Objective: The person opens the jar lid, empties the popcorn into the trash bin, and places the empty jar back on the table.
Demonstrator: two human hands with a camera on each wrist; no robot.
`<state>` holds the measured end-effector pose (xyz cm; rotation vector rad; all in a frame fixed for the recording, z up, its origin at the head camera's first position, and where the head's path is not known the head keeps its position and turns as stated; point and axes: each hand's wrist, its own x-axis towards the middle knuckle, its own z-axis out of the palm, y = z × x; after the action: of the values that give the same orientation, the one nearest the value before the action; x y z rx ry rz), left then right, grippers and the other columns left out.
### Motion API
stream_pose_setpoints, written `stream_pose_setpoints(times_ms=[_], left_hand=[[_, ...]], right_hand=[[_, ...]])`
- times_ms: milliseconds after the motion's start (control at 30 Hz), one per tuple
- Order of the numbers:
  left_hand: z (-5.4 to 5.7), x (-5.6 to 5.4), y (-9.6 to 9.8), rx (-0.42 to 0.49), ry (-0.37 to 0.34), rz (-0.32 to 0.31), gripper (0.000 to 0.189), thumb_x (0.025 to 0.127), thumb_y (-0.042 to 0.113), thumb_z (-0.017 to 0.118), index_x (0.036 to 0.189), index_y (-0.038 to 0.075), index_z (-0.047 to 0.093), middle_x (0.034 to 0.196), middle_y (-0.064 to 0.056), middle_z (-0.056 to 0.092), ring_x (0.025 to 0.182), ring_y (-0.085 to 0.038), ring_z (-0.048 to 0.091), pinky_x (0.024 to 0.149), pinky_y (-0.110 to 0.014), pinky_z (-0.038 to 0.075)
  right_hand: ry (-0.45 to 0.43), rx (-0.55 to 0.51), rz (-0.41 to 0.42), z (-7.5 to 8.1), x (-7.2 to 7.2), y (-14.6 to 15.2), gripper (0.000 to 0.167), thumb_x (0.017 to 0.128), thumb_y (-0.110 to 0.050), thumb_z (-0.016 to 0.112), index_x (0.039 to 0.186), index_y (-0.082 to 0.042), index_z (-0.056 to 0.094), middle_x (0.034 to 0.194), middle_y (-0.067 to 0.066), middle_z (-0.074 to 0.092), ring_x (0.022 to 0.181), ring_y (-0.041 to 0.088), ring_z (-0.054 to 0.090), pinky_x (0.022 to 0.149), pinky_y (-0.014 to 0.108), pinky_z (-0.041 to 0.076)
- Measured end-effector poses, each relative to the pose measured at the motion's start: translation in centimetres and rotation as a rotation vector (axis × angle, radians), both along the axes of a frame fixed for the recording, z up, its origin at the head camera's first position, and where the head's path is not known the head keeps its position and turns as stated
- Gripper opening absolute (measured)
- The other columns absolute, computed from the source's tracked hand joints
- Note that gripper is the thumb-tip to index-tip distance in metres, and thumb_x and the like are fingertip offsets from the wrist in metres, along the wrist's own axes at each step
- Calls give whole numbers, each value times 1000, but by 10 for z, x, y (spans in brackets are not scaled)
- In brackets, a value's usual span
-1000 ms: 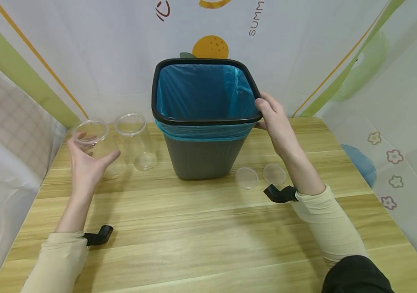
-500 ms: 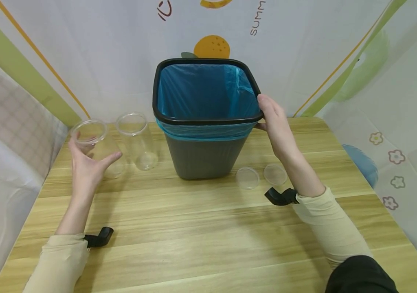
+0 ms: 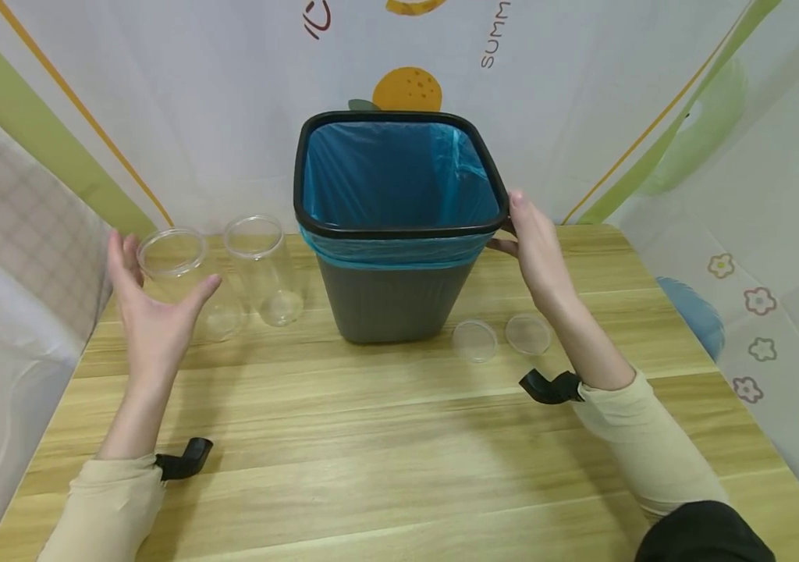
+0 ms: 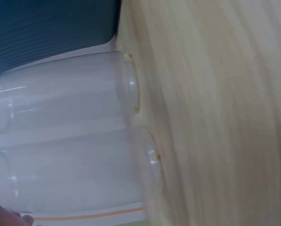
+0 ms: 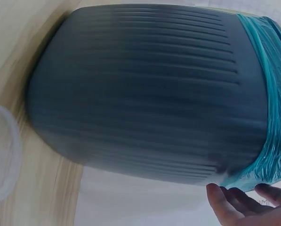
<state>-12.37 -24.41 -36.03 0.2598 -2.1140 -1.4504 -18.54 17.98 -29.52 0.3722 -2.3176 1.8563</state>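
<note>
Two tall clear plastic cups stand upright on the left of the table; the left cup is beside my left hand, and the right cup stands nearer the bin. The left hand's thumb and fingers are spread wide around the left cup's near side, apart from it. A grey trash bin with a black rim and blue liner stands at the back centre. My right hand is at the bin's right rim, fingers loosely extended beside the liner; whether they touch is unclear.
Two clear round lids, a left lid and a right lid, lie flat on the wooden table in front of the bin's right side. A printed curtain hangs directly behind the table.
My left hand has let go of the left cup and spread away to the left. The right hand has loosened from the rim and shifted slightly right. Cups and bin stay put.
</note>
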Motion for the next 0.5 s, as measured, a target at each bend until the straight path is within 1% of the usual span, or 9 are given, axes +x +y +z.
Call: stream_pose_setpoints(times_ms=[67, 133, 233, 300, 333, 400, 500], left_hand=[[9, 5, 7, -20, 39, 8, 109, 84, 15, 83, 165, 27, 11, 171, 3, 24, 157, -6, 22, 128, -25, 14], [17, 10, 14, -40, 77, 13, 105, 84, 15, 83, 165, 25, 16, 170, 4, 26, 157, -5, 24, 128, -27, 14], [23, 14, 21, -81, 132, 10, 100, 84, 14, 82, 164, 20, 22, 169, 2, 29, 156, -6, 27, 128, -29, 14], [24, 14, 22, -106, 162, -5, 96, 85, 15, 81, 163, 18, 24, 169, 1, 31, 156, -8, 28, 128, -29, 16], [23, 13, 22, -122, 173, -13, 94, 86, 16, 80, 163, 17, 25, 169, 1, 32, 156, -9, 28, 128, -30, 16], [20, 10, 20, -152, 185, -32, 91, 88, 20, 78, 163, 19, 26, 168, 2, 32, 156, -10, 28, 128, -29, 16], [17, 9, 18, -208, 200, -56, 84, 91, 31, 74, 162, 24, 30, 168, 5, 32, 157, -11, 26, 129, -31, 16]], right_hand=[[33, 40, 5, -2, 3, 3, 54, 110, -50, 31, 150, -20, 52, 144, 8, 59, 131, 22, 60, 99, 30, 58], [62, 77, 15, -3, 6, 7, 54, 111, -48, 31, 155, -22, 46, 152, 8, 55, 137, 26, 57, 106, 39, 55], [91, 136, 21, -5, 10, 12, 53, 111, -45, 31, 159, -23, 40, 160, 7, 48, 142, 28, 53, 111, 50, 50], [107, 184, 21, -7, 14, 16, 52, 112, -42, 32, 160, -24, 37, 162, 6, 46, 144, 28, 51, 113, 55, 46], [115, 211, 19, -8, 16, 17, 51, 112, -41, 33, 161, -25, 35, 162, 6, 45, 144, 28, 50, 114, 54, 46], [133, 256, 17, -10, 21, 20, 51, 112, -41, 35, 161, -29, 33, 162, 6, 45, 145, 27, 50, 115, 55, 44], [169, 321, 12, -12, 28, 23, 52, 111, -42, 39, 161, -33, 31, 163, 3, 44, 148, 25, 47, 117, 55, 42]])
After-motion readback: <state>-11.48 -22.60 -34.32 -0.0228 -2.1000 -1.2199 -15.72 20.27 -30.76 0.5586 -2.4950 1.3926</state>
